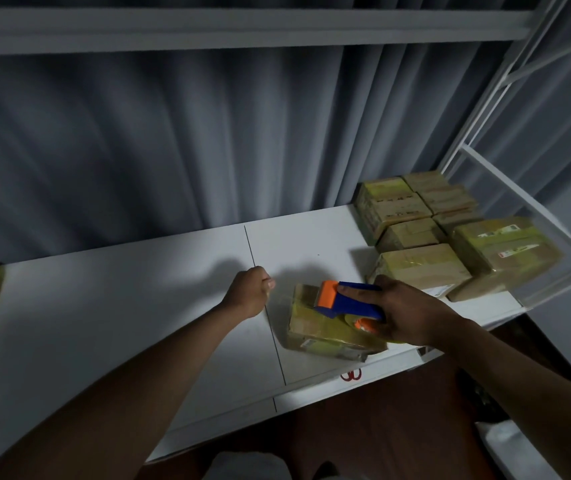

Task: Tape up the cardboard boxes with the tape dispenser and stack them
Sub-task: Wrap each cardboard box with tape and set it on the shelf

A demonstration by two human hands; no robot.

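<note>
Gripping the blue-and-orange tape dispenser [348, 303] with curled fingers, the right hand [412, 313] holds it on a taped cardboard box [325, 330] at lower centre-right, the left hand [251, 289] fisted beside it, stacked boxes [450, 233] beyond at right.

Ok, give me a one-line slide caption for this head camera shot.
Right hand runs a blue tape dispenser over a cardboard box on the white shelf; left hand fisted beside it.
</note>
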